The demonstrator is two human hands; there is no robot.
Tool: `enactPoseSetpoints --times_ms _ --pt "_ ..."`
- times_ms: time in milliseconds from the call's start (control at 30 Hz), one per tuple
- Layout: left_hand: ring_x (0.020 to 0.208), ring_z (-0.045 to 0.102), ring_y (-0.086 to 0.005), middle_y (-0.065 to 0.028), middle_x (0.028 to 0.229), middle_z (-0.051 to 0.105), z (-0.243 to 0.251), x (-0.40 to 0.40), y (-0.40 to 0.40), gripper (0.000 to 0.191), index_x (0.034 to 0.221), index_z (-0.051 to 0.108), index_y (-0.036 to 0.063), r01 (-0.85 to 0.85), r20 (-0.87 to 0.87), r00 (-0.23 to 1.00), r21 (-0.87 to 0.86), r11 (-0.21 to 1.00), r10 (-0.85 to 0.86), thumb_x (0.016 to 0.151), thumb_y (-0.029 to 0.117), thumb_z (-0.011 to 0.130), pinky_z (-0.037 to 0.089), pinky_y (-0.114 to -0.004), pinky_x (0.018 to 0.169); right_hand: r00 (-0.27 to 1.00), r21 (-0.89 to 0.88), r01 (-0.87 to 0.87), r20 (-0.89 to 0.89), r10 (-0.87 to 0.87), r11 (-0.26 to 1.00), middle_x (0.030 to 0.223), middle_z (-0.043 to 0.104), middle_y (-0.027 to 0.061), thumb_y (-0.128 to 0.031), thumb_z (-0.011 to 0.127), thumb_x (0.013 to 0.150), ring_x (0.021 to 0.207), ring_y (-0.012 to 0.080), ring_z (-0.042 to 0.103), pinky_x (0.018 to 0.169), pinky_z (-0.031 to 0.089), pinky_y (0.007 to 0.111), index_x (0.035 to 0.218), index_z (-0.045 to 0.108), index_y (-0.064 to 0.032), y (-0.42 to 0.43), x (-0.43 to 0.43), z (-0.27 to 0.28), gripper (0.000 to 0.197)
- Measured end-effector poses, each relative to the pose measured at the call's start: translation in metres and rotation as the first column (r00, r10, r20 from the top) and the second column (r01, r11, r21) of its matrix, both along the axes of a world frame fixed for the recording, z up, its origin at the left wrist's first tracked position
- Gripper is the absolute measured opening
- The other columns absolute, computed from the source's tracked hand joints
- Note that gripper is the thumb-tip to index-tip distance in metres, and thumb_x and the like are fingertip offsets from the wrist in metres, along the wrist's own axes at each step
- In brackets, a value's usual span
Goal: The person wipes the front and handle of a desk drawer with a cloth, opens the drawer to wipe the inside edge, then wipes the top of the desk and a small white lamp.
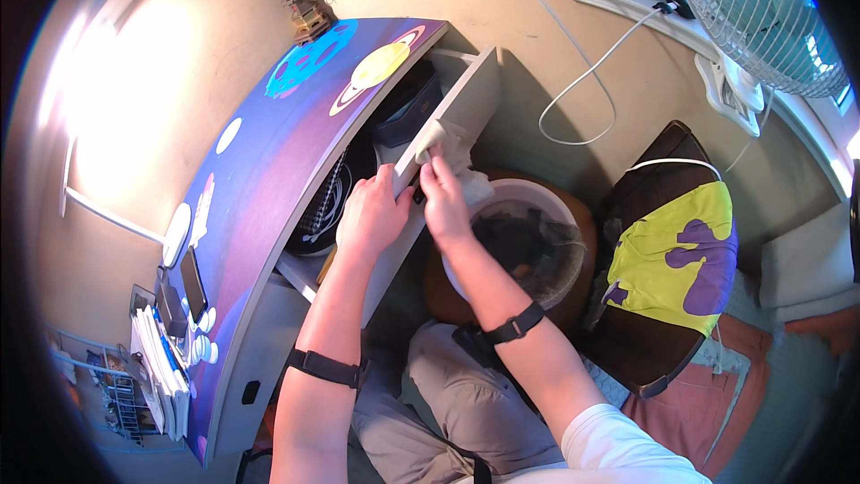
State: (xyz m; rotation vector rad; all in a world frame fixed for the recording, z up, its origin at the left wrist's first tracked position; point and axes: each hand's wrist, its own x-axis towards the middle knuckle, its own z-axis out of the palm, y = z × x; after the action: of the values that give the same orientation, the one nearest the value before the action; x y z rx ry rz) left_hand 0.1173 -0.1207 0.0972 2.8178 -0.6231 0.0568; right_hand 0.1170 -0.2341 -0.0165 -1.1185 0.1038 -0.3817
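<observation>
An open drawer juts from the desk, and my left hand (371, 216) grips the top edge of its pale drawer front (474, 93). In my right hand (443, 205) is a crumpled off-white cloth (453, 144), pressed against the outer face and top edge of that front. A small dark handle (419, 193) shows between my hands. Inside the drawer are a dark box (410, 114) and a round black container (366, 165) with white cable coiled in it. Part of the drawer's contents is hidden by the desktop and my left arm.
A round bin (514, 189) with a dark liner stands below the drawer. The space-print desktop (255, 168) carries a phone (193, 282), papers (161, 363) and a tower model (306, 10). At right are a chair (665, 376) with a yellow-purple cover and a fan (759, 20); a white cable (571, 91) hangs down.
</observation>
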Motion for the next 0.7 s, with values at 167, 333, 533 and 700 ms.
enactPoseSetpoints --times_ms 167,333,533,700 --pt "0.102 0.063 -0.0396 -0.0208 0.103 0.07 -0.008 0.004 0.012 0.036 0.115 0.055 0.0002 0.0 0.022 1.0 -0.011 1.0 0.0 0.092 0.026 0.064 0.051 -0.05 0.09 0.991 -0.144 -0.133 -0.015 0.132 0.981 0.164 0.021 0.0272 -0.029 0.04 0.109 0.156 0.0336 0.011 0.125 0.012 0.038 0.154 0.033 0.0025 0.028 -0.032 0.023 0.055" --pt "0.1 0.064 -0.0359 -0.0173 0.103 0.071 0.001 -0.001 0.008 0.034 0.115 0.056 0.0026 -0.009 0.045 0.999 0.014 1.0 0.008 0.093 0.027 0.065 0.053 -0.048 0.087 0.994 -0.351 0.076 0.1 -0.044 0.933 0.166 0.014 0.0238 -0.039 0.034 0.11 0.156 0.0353 0.002 0.126 0.006 0.04 0.159 0.02 -0.0005 0.013 0.014 0.011 0.064" --pt "0.101 0.064 -0.0361 -0.0191 0.1 0.069 -0.001 -0.001 0.004 0.039 0.12 0.056 0.0014 -0.018 0.029 0.999 -0.012 1.0 0.018 0.093 0.028 0.065 0.053 -0.047 0.088 0.984 -0.333 0.157 0.136 -0.117 0.93 0.169 -0.007 0.0167 -0.056 0.022 0.108 0.155 0.0346 -0.011 0.125 -0.004 0.042 0.161 0.003 -0.0025 -0.055 0.097 -0.002 0.078" --pt "0.103 0.063 -0.0364 -0.0197 0.101 0.069 -0.002 0.001 -0.004 0.04 0.123 0.055 0.0014 0.009 0.031 1.0 -0.065 0.998 -0.007 0.094 0.028 0.064 0.052 -0.047 0.088 0.94 -0.283 0.333 0.168 -0.295 0.899 0.168 -0.007 0.0205 -0.062 0.022 0.106 0.156 0.0325 -0.008 0.126 -0.005 0.04 0.159 0.004 0.0039 -0.123 0.172 -0.027 0.086"
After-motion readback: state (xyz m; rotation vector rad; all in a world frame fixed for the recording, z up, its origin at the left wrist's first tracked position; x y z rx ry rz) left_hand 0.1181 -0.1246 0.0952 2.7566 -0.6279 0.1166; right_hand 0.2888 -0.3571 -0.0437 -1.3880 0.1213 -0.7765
